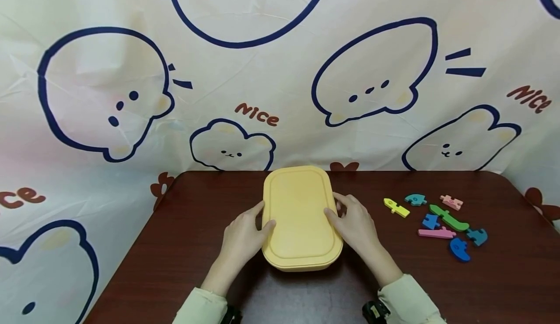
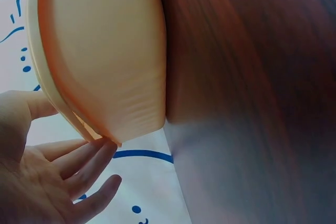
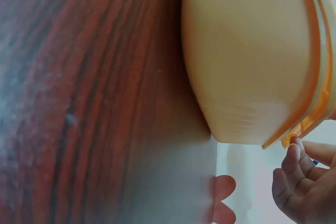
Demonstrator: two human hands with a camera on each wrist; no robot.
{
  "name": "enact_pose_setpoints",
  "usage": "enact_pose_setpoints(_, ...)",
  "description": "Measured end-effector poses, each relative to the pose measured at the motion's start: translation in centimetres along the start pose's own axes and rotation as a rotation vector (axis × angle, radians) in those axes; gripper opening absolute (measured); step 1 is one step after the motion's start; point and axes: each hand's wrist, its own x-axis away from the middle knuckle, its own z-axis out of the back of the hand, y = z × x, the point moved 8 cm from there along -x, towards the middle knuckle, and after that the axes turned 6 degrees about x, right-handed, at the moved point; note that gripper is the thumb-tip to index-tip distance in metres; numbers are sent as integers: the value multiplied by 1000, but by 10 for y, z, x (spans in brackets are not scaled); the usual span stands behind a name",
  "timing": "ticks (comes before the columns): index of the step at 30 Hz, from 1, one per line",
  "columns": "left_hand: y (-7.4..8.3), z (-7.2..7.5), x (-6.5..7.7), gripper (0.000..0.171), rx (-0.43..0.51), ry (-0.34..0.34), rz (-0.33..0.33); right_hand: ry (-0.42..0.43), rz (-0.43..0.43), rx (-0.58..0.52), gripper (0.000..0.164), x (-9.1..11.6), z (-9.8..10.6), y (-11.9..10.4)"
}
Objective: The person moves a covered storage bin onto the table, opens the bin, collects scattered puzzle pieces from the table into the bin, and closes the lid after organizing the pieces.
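A pale yellow lidded box stands on the table, its flat rounded lid [image 1: 301, 212] facing up. At the lid's left edge my left hand [image 1: 242, 234] pinches the rim, thumb on top and fingers beneath. Opposite it, my right hand [image 1: 356, 223] grips the right edge in the same way. The smooth side of the box body [image 2: 107, 51] fills much of the left wrist view. In the right wrist view, a narrow gap shows between lid and box body [image 3: 247, 61] near the fingertips [image 3: 294, 150]. What lies inside the box is hidden.
On the dark wooden table [image 1: 175, 246], right of the box, lie several colourful puzzle pieces, among them a green piece [image 1: 449, 218], a yellow piece [image 1: 396, 207] and a pink piece [image 1: 436, 233]. A printed cloth [image 1: 280, 81] hangs behind the table's far edge.
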Motion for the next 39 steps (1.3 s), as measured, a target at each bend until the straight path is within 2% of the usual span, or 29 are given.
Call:
enact_pose_setpoints(6, 3, 6, 0, 55, 30, 38, -18, 15, 9, -22, 45, -3, 6, -7)
enact_pose_setpoints(18, 5, 19, 4, 53, 103, 117, -27, -16, 11, -112, 48, 0, 10, -16)
enact_pose_setpoints(26, -4, 31, 6, 57, 212, 147, 20, -30, -3, -182, 54, 0, 7, -28)
enact_pose_setpoints(39, -24, 49, 13, 52, 225, 159, 62, -37, 4, -258, 50, 7, -6, -48)
